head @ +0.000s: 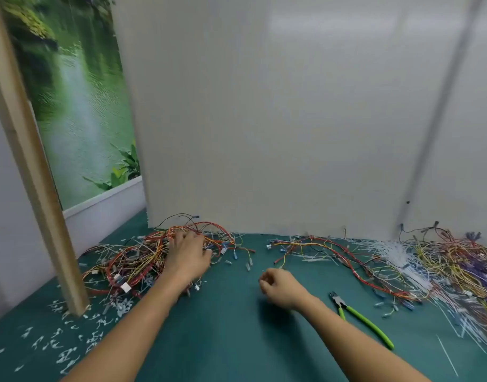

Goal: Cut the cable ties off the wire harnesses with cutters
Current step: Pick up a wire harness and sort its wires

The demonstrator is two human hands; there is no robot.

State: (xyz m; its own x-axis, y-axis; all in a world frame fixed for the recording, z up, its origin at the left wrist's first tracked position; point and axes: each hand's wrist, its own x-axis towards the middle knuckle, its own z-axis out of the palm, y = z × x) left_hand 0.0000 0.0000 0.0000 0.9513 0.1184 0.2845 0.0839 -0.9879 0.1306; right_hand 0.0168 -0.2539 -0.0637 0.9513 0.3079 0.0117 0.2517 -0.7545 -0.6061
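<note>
A tangled pile of red, orange and yellow wire harnesses (132,264) lies at the left of the green table. My left hand (188,253) reaches into that pile, fingers down among the wires; whether it grips any is hidden. My right hand (279,288) hovers over bare table with fingers loosely curled and nothing in it. The green-handled cutters (358,317) lie on the table to the right of my right hand, untouched. A second harness (344,260) stretches across the table behind them.
A larger heap of harnesses and white cable ties (441,268) fills the right side. Cut tie scraps (71,343) litter the near left. A wooden post (43,194) stands at the left, a white panel (278,119) right behind the work area.
</note>
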